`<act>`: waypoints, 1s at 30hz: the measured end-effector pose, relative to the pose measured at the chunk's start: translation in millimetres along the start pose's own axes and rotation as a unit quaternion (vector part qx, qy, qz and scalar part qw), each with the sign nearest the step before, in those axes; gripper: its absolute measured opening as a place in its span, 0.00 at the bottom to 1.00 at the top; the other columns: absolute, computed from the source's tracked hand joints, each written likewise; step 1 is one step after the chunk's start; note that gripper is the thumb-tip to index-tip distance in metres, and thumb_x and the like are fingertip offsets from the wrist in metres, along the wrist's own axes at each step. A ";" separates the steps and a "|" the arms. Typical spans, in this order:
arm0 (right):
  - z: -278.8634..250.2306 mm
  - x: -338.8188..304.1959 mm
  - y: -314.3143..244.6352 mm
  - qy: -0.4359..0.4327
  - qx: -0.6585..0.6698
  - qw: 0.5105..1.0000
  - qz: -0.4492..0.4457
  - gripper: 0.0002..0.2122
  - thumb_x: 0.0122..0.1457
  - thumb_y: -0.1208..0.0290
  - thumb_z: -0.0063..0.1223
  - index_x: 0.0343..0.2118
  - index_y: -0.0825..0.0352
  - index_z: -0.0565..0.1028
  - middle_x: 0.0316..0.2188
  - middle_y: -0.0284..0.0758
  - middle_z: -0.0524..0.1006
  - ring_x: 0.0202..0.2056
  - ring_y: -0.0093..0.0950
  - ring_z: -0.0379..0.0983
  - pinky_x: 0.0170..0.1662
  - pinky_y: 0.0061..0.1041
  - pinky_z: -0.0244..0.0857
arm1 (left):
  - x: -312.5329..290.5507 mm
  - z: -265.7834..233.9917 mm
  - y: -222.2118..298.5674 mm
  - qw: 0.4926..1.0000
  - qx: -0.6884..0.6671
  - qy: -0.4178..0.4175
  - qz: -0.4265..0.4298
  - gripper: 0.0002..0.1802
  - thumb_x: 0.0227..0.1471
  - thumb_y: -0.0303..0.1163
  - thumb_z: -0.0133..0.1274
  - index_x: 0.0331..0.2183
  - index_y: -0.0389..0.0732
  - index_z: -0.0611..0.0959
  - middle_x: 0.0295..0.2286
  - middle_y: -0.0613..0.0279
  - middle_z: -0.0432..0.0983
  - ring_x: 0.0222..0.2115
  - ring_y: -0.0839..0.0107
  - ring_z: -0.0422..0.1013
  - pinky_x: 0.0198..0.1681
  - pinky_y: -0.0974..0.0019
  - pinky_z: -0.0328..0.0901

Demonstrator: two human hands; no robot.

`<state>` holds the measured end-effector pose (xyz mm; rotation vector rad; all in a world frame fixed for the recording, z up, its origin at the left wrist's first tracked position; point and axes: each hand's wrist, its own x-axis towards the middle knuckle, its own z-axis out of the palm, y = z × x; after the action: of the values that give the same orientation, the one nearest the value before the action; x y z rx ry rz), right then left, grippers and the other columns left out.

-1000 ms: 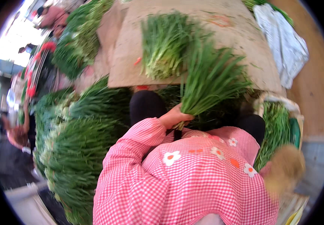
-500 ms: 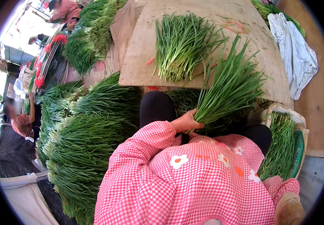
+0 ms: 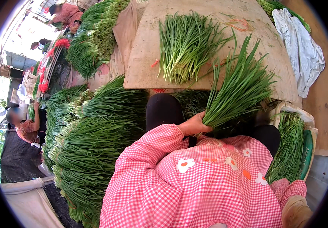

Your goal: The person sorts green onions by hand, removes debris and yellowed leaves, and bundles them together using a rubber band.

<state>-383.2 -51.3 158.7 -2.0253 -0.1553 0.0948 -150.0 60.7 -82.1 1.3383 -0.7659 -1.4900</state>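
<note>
My left hand is closed round the base of a bunch of garlic chives, whose leaves fan up and right over the front edge of a wooden board. Another bunch of chives lies on that board, pale cut ends toward me. Low on the right, beyond the pink checked cuff, my right hand appears to be in a tan glove. It hangs beside a crate of loose chives, and its fingers are hidden.
Stacked chive bundles rise on my left, with another heap farther back. Red ties lie on the board. A white cloth drapes its right side. Other people work at far left.
The whole view has shifted slightly right and down. My left hand keeps its hold on the chives, which stay over the board's edge.
</note>
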 end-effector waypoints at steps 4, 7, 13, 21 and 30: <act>-2.2 -0.9 -2.7 0.002 -0.002 1.000 -0.001 0.25 0.47 0.58 0.54 0.45 0.71 0.69 0.37 0.44 0.73 0.39 0.34 0.68 0.43 0.28 0.60 | -0.5 1.9 1.2 1.000 0.009 0.003 0.014 0.31 0.39 0.23 0.59 0.48 0.39 0.68 0.40 0.66 0.72 0.41 0.78 0.66 0.47 0.71 0.60; -0.6 -0.3 -1.1 0.006 -0.001 1.000 -0.002 0.25 0.47 0.57 0.54 0.45 0.71 0.69 0.37 0.44 0.73 0.40 0.35 0.68 0.43 0.29 0.60 | 1.4 0.9 -0.8 1.000 0.002 0.000 0.008 0.31 0.39 0.23 0.59 0.48 0.39 0.69 0.40 0.66 0.72 0.41 0.78 0.67 0.47 0.71 0.61; 3.4 3.3 1.8 0.007 -0.002 1.000 -0.007 0.26 0.48 0.55 0.54 0.44 0.71 0.69 0.38 0.45 0.72 0.41 0.37 0.68 0.45 0.30 0.60 | -1.0 -0.1 -2.7 1.000 -0.010 0.003 0.007 0.29 0.40 0.23 0.59 0.47 0.39 0.70 0.40 0.67 0.73 0.40 0.78 0.67 0.46 0.72 0.61; -13.3 -4.3 4.4 0.091 -0.020 0.996 -0.013 0.27 0.48 0.52 0.54 0.43 0.72 0.69 0.38 0.46 0.72 0.42 0.39 0.67 0.46 0.32 0.59 | -5.3 8.4 19.4 1.000 -0.003 0.000 -0.018 0.25 0.39 0.23 0.57 0.44 0.40 0.74 0.36 0.68 0.74 0.36 0.79 0.68 0.42 0.73 0.63; -80.0 22.7 109.7 0.364 -0.409 0.806 0.225 0.36 0.45 0.39 0.49 0.46 0.71 0.68 0.42 0.52 0.70 0.45 0.47 0.65 0.50 0.38 0.58 | -2.5 5.0 3.0 0.996 0.050 -0.077 -0.006 0.23 0.38 0.19 0.57 0.42 0.39 0.77 0.37 0.67 0.74 0.37 0.77 0.69 0.42 0.71 0.64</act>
<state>-342.5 -166.8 95.8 -2.7532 0.9311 -0.5477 -154.3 61.3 -77.4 1.3139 -0.9421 -1.5960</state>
